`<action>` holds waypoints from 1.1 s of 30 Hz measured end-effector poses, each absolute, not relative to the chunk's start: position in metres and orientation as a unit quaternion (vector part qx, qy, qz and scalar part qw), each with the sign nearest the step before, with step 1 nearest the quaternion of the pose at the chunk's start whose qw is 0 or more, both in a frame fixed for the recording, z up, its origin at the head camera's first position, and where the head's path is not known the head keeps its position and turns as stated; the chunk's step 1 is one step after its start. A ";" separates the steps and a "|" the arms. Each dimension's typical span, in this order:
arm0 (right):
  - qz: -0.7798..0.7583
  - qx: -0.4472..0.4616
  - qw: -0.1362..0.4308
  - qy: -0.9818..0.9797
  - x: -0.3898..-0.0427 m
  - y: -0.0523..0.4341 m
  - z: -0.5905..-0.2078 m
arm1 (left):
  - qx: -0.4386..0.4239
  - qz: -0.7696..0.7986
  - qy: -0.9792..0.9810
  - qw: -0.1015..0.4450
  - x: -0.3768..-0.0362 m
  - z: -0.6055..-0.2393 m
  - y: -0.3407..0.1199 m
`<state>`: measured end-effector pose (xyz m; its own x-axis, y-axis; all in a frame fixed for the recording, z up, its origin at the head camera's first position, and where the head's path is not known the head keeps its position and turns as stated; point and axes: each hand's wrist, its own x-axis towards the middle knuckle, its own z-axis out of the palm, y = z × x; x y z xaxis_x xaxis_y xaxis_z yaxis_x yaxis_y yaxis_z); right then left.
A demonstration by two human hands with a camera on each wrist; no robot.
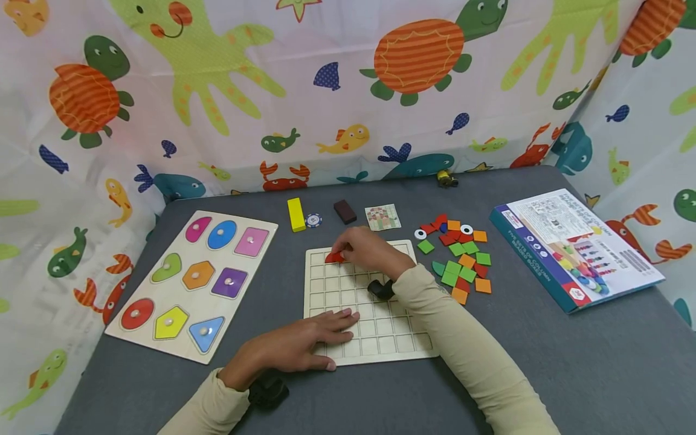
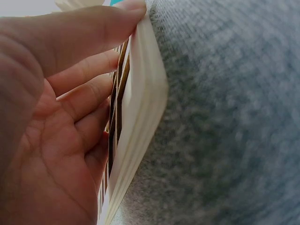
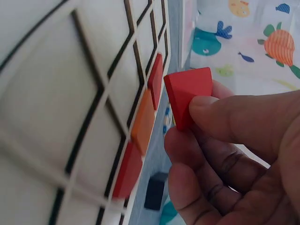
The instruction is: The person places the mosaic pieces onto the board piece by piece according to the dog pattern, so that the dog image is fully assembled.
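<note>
Left hand (image 1: 304, 347) flat, fingers straight, steadying grid board (image 1: 380, 338), frame bottom-centre.
Right hand (image 1: 370, 251) pinches red tile (image 1: 334, 257); I judge placing step, next needs cell alignment.

The grid board (image 1: 370, 302) is flanked on its right by a loose pile of tiles (image 1: 459, 257), lying near its edge. Behind it a yellow block (image 1: 296, 214), a chip (image 1: 313, 220), a brown block (image 1: 345, 211) and a card (image 1: 383, 217) are lined up. Bare table (image 1: 544, 362) is seen between the tiles and the box (image 1: 576, 248), and a strip between the grid board and the shape puzzle (image 1: 196, 281). The board's near left corner is covered by the left hand (image 1: 304, 344).
</note>
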<state>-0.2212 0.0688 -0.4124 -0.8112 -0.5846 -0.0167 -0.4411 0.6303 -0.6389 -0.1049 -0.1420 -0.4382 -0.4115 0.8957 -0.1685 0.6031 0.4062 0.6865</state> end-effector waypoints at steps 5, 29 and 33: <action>-0.323 -0.307 0.112 0.888 -0.220 0.059 -0.414 | 0.483 0.271 0.791 0.260 -0.106 -0.439 -0.142; -0.226 -0.386 0.114 0.887 -0.218 0.023 -0.415 | 0.492 0.275 0.787 0.253 -0.107 -0.438 -0.143; -0.216 -0.391 0.122 0.887 -0.217 0.020 -0.417 | 0.493 0.278 0.784 0.255 -0.107 -0.438 -0.144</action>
<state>-0.2168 0.0204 -0.4168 -0.6652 -0.7452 -0.0476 -0.6397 0.6016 -0.4784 -0.1069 -0.1437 -0.4383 -0.3838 0.9148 -0.1259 0.6320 0.3596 0.6865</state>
